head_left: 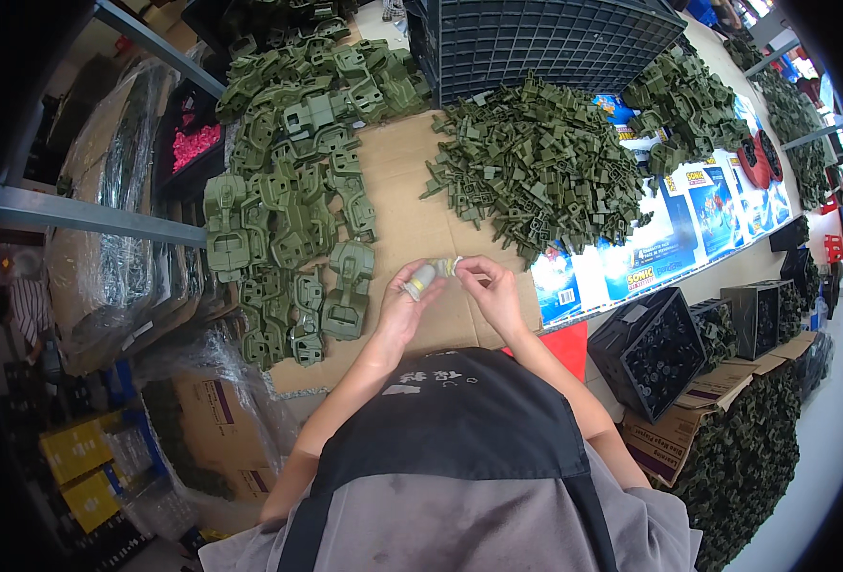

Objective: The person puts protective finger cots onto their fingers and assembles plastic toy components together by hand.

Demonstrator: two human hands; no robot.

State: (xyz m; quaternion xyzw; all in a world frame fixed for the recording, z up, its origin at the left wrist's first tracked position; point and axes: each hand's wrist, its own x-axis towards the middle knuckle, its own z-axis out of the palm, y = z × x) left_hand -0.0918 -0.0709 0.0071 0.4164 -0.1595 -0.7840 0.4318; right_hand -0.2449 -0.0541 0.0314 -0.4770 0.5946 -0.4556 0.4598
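A slip looks like the likeliest trouble: the grey rounded piece (423, 278) with its yellow band is small and smooth-looking, and if the fingertips lose it, it could drop onto the cardboard sheet (402, 172) just below. From there it might roll to the left side of the sheet and lodge among the large green shells (293, 191), the closest of which, a single green shell (349, 291), lies near the left hand (402, 310). The heap of small green clips (536, 162), on the right part of the sheet and beyond its edge, is another risk: a forearm or knuckle straying that way could spill loose clips over the bare cardboard. A hard pull between the hands might also make the small banded piece (446, 267) spring away.

The left hand, over the near part of the sheet, is curled nearly closed about the grey rounded piece; whether a fingertip sits inside it, I cannot tell. The right hand (490, 291), just to its right over the same sheet, has thumb and forefinger drawn together, seeming to pinch the small banded piece, while its other fingers bend loosely inward
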